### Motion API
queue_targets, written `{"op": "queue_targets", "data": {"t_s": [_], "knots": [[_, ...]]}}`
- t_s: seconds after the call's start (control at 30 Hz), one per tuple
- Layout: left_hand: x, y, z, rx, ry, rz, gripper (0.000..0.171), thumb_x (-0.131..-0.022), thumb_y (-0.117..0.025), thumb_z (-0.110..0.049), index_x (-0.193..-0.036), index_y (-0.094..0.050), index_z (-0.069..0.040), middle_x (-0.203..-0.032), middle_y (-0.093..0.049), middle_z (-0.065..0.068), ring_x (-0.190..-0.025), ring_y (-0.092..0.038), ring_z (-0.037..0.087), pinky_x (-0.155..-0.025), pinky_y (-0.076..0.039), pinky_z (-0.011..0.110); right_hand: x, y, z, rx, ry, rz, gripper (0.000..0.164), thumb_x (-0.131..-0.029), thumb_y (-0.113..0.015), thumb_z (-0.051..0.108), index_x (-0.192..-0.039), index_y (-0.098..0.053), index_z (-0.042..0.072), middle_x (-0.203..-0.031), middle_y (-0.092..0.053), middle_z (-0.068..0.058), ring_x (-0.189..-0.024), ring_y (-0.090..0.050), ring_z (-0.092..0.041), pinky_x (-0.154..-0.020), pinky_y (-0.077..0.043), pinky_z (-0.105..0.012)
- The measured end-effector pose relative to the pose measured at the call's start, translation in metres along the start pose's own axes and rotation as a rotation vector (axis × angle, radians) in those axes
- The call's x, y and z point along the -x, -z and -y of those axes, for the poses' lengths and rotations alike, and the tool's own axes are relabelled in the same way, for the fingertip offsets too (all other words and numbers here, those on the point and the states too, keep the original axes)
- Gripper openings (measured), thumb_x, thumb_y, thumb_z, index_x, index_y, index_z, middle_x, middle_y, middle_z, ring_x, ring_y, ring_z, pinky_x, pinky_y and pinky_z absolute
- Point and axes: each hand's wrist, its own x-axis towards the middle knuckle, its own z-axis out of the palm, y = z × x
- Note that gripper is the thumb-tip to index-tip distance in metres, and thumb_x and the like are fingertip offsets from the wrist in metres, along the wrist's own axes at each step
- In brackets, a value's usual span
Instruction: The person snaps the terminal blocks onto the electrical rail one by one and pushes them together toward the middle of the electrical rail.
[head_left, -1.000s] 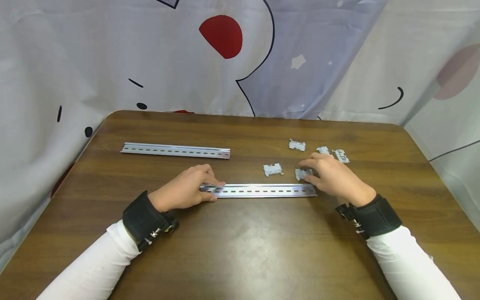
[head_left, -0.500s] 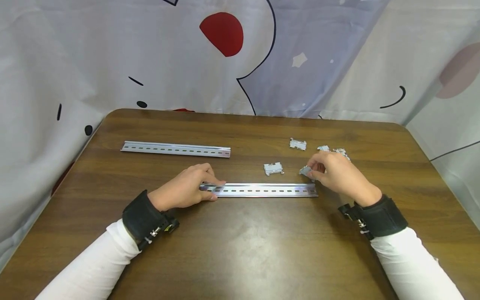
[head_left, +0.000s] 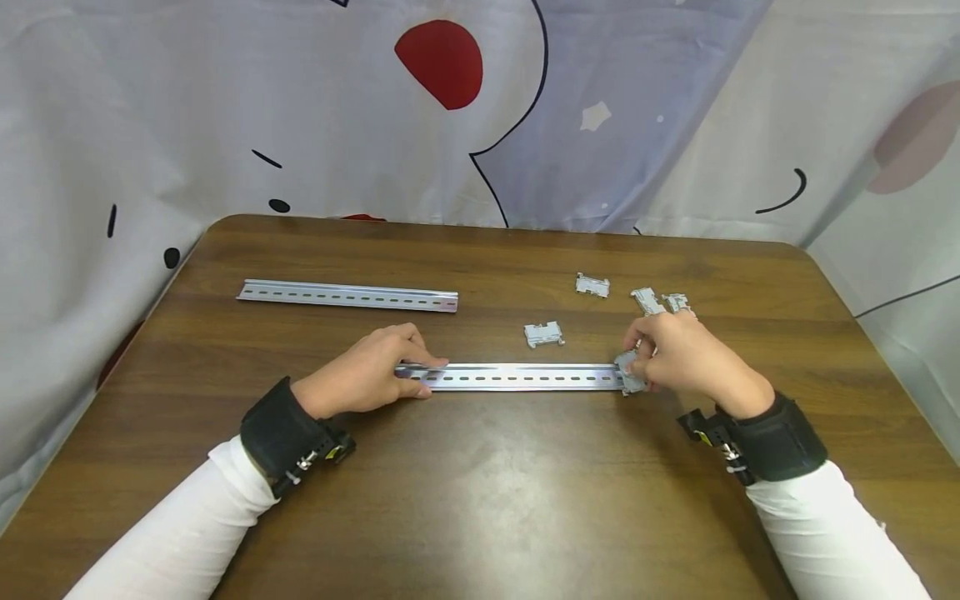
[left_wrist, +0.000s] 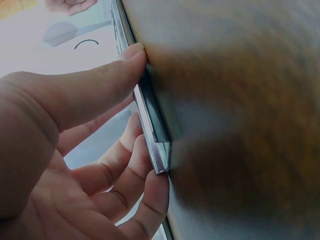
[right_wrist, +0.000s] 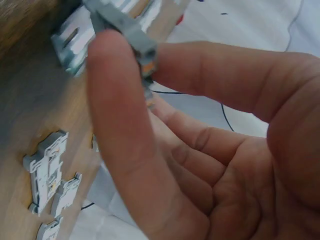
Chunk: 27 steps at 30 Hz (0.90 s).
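Note:
A slotted metal DIN rail lies across the middle of the table. My left hand grips its left end; in the left wrist view the thumb is on one edge of the rail and the fingers are on the other. Between thumb and index finger, my right hand pinches a grey terminal block. That block overlaps the rail's right end in the head view. In the right wrist view the block is partly hidden behind a fingertip, with the rail's end close beyond it.
A second DIN rail lies at the back left. Loose terminal blocks rest behind the front rail: one block near its middle, another block farther back, and a pair just beyond my right hand. A patterned curtain hangs behind the table.
My right hand has picked the terminal block up off the table and brought it toward me to the rail's right end. The left hand keeps its grip on the rail.

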Motion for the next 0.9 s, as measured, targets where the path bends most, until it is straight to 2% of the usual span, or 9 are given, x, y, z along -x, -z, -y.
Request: {"op": "queue_targets", "data": {"t_s": [0.07,0.2,0.27,0.37,0.43,0.67,0.77,0.9], "knots": [[0.000,0.000,0.000,0.005,0.007,0.007,0.043,-0.078,-0.083,-0.016,-0.119,-0.073,-0.011,-0.094,-0.066,0.005,-0.081,-0.059,0.020,-0.068,-0.043,0.026,0.001,-0.003,0.001,0.029,-0.013,-0.016,0.017,-0.075,-0.070,0.000,-0.092,-0.070,0.000,-0.050,-0.066,0.004,-0.042,-0.062,-0.008,-0.077,-0.054,-0.045],[0.001,0.001,0.000,0.019,0.032,0.029,0.042,-0.080,-0.082,-0.018,-0.121,-0.072,-0.012,-0.096,-0.066,0.006,-0.082,-0.058,0.020,-0.067,-0.043,0.025,0.000,-0.009,0.006,0.065,0.009,-0.095,0.014,-0.072,-0.069,-0.002,-0.086,-0.071,-0.002,-0.053,-0.067,-0.001,-0.041,-0.059,-0.008,-0.060,-0.054,-0.037],[0.000,0.002,-0.001,0.025,0.047,0.038,0.042,-0.081,-0.081,-0.019,-0.121,-0.072,-0.013,-0.097,-0.065,0.005,-0.082,-0.057,0.019,-0.067,-0.042,0.025,-0.001,-0.012,0.009,0.078,0.016,-0.131,0.014,-0.071,-0.066,-0.003,-0.083,-0.072,-0.002,-0.056,-0.069,-0.003,-0.042,-0.060,-0.009,-0.056,-0.052,-0.034],[0.000,0.003,-0.001,0.025,0.049,0.044,0.042,-0.081,-0.081,-0.019,-0.121,-0.072,-0.012,-0.096,-0.065,0.006,-0.082,-0.057,0.020,-0.066,-0.042,0.025,-0.002,-0.014,0.013,0.088,0.017,-0.155,0.014,-0.070,-0.063,-0.003,-0.081,-0.072,-0.002,-0.057,-0.072,-0.005,-0.044,-0.063,-0.012,-0.056,-0.052,-0.037],[0.000,0.004,-0.002,0.026,0.049,0.044,0.042,-0.081,-0.081,-0.019,-0.121,-0.072,-0.012,-0.096,-0.065,0.007,-0.082,-0.057,0.020,-0.066,-0.042,0.025,-0.003,-0.014,0.014,0.092,0.015,-0.155,0.015,-0.069,-0.062,-0.004,-0.080,-0.072,-0.002,-0.057,-0.072,-0.005,-0.045,-0.064,-0.014,-0.057,-0.052,-0.038],[0.000,0.007,-0.002,0.029,0.045,0.029,0.042,-0.079,-0.083,-0.016,-0.120,-0.073,-0.011,-0.095,-0.066,0.008,-0.082,-0.058,0.022,-0.066,-0.043,0.026,-0.009,-0.012,0.017,0.062,-0.001,-0.140,0.021,-0.066,-0.055,-0.007,-0.078,-0.071,-0.002,-0.058,-0.069,-0.007,-0.047,-0.060,-0.015,-0.052,-0.044,-0.028],[0.000,0.008,-0.002,0.024,0.050,0.028,0.042,-0.079,-0.083,-0.015,-0.119,-0.073,-0.011,-0.096,-0.066,0.009,-0.083,-0.058,0.022,-0.067,-0.043,0.027,-0.013,-0.013,0.017,0.046,-0.025,-0.118,0.023,-0.066,-0.053,-0.007,-0.078,-0.071,-0.001,-0.060,-0.071,-0.008,-0.047,-0.061,-0.015,-0.052,-0.045,-0.027],[0.000,0.005,-0.006,0.021,0.055,0.044,0.041,-0.080,-0.081,-0.017,-0.120,-0.072,-0.011,-0.097,-0.066,0.010,-0.085,-0.058,0.023,-0.069,-0.043,0.028,-0.008,-0.014,0.014,0.005,-0.066,-0.059,0.017,-0.075,-0.059,-0.003,-0.088,-0.071,-0.003,-0.057,-0.072,-0.006,-0.043,-0.065,-0.012,-0.059,-0.053,-0.034]]}}
